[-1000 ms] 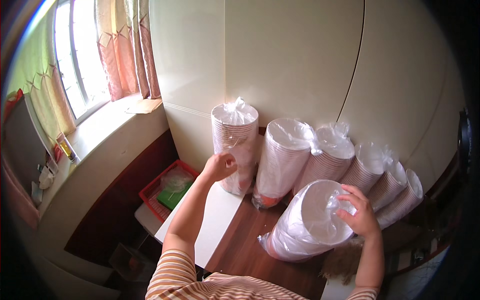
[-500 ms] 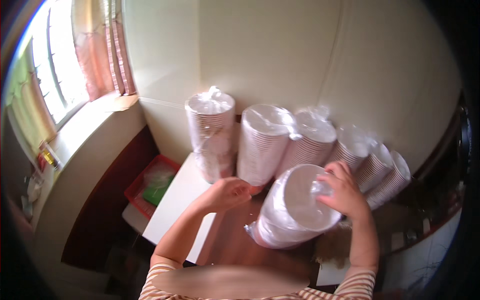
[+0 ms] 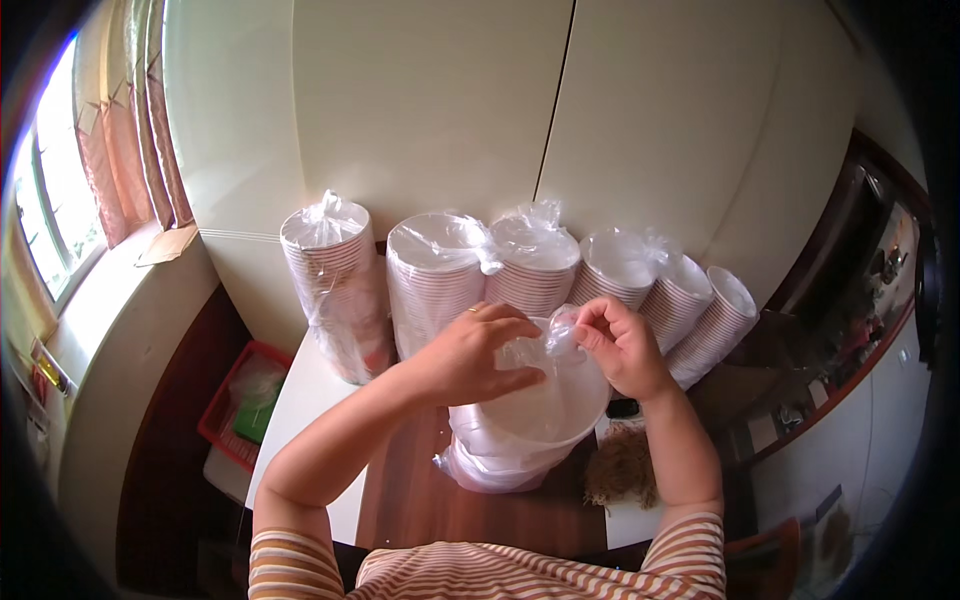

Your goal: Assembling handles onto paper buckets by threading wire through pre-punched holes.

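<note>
A nested stack of large white paper tubs (image 3: pixel 530 420), wrapped in a clear plastic bag, stands slightly tilted on the table in front of me. Its round mouth faces up. At the right of the rim, my right hand (image 3: pixel 628 352) pinches the gathered end of the clear bag (image 3: pixel 562 334) between thumb and fingers. My left hand (image 3: pixel 470 352) hovers over the left side of the mouth, thumb and fingers apart, with a ring on one finger. Nothing shows in its grasp.
Several bagged stacks of similar tubs (image 3: pixel 437 285) line the back of the brown and white table (image 3: pixel 440 515), close beyond my hands. A red basket (image 3: pixel 228 410) with a green item sits at the left. Brown fibrous material (image 3: pixel 620 468) lies right of the stack.
My left hand has moved from beside the stack to above its mouth, and its fingers have spread. My right hand still grips the bag's end. The view has turned right.
</note>
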A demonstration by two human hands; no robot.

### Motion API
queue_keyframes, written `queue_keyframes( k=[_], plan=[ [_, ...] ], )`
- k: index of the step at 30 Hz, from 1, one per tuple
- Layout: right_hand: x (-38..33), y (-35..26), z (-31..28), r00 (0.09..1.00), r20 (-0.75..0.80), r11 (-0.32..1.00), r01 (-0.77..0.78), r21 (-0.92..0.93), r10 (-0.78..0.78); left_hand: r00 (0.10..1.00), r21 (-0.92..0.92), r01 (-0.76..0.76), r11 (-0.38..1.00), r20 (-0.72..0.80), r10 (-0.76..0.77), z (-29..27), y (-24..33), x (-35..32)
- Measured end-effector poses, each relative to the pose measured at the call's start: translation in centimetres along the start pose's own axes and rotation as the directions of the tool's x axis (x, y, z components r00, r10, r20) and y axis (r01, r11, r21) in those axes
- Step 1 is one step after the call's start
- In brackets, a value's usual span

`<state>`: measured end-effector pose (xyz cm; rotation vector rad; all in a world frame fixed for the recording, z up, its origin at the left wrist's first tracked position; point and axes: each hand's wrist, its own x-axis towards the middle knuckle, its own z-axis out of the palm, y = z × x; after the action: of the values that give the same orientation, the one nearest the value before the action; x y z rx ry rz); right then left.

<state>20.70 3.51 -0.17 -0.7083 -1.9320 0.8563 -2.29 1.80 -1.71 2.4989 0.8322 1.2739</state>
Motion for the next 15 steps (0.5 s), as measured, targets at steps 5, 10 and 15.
queue_keyframes(
  k=[5, 10, 15],
  plan=[
    [0.2, -0.9, 0.4, 0.993, -0.097, 0.996, 0.069, 0.055, -0.064, 0.976, -0.156, 0.104, 0.982, 0.205, -0.07, 2.1, 0.8, 1.9],
    [-0.5, -0.6, -0.4, 0.989, -0.12, 0.995, 0.072, -0.073, -0.081, 0.88, -0.501, 0.474, 0.724, 0.304, -0.366, 2.0, 0.7, 1.5],
    [-0.8, 0.0, -0.3, 0.985, 0.019, 0.94, 0.167, -0.296, -0.169, 0.907, -0.658, 0.42, 0.625, 0.289, -0.305, 2.5, -0.2, 1.4]
  ],
)
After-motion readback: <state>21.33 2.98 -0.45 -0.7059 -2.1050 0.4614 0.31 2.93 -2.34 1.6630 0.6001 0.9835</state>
